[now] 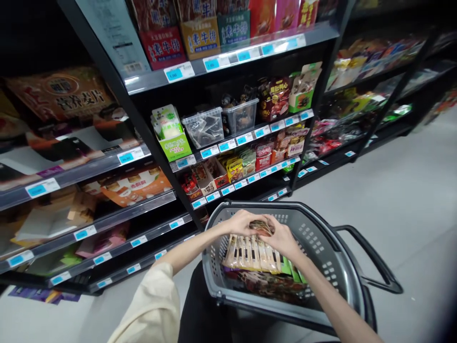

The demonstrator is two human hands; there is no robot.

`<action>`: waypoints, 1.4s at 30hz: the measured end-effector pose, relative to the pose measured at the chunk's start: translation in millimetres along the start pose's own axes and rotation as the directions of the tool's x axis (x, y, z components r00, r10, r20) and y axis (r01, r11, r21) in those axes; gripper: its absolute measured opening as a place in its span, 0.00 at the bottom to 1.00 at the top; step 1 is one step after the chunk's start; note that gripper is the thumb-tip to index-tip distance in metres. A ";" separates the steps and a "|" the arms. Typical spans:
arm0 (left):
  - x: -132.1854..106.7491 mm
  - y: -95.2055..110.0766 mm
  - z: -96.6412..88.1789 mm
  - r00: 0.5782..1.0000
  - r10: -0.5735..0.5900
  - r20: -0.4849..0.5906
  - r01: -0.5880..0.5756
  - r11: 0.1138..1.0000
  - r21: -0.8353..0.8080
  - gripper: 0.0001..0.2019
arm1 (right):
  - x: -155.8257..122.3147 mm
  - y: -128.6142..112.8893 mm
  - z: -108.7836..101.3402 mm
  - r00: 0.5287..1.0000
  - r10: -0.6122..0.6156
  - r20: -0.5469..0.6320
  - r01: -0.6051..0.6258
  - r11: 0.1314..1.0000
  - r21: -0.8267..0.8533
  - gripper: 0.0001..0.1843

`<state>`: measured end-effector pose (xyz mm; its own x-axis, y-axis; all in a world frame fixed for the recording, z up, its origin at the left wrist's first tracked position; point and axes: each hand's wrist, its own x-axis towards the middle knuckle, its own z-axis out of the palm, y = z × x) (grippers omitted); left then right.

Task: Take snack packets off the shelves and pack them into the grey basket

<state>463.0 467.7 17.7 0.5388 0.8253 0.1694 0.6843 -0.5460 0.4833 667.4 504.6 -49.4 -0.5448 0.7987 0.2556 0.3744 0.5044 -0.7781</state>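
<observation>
Both of my hands meet over a grey shopping basket [323, 243], gripping a small stack of snack packets [262, 226] between them. My left hand [241, 222] closes on the stack's left side, and my right hand [282, 237] closes on its right side. Just below, a row of beige snack packets [246, 255] stands inside the basket, with green packets [293, 270] at its right end. Darker packages [264, 284] lie nearer to me in the basket, partly in shadow. The print on the held packets is too small to read.
A black store shelf [233, 138] with blue price tags rises in front, holding clear plastic bins [204, 127], a green display box [173, 143] and boxed snacks. Another shelf unit [87, 162] stands at the left. The basket's black handle [373, 255] sticks out over grey floor [400, 205] at the right.
</observation>
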 end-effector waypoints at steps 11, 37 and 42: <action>-54.7 -22.5 -126.4 0.912 -0.293 -0.287 0.259 0.954 -0.153 0.23 | 4.7 12.8 -1.6 1.000 -0.024 -0.020 0.025 0.998 0.049 0.34; -32.9 -65.0 -215.5 0.505 -0.725 -0.469 0.854 0.342 0.392 0.30 | -3.7 10.3 8.7 0.955 -0.043 0.293 0.085 0.988 -0.132 0.22; -24.9 -71.0 -218.4 0.448 -0.761 -0.469 0.881 0.288 0.374 0.31 | -4.0 9.8 7.5 0.958 -0.044 0.283 0.090 0.984 -0.153 0.20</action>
<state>293.7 517.5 166.8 -0.5099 0.8530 0.1111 0.8560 0.5160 -0.0325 667.6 503.9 -62.3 -0.7507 0.6502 0.1171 0.4337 0.6187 -0.6550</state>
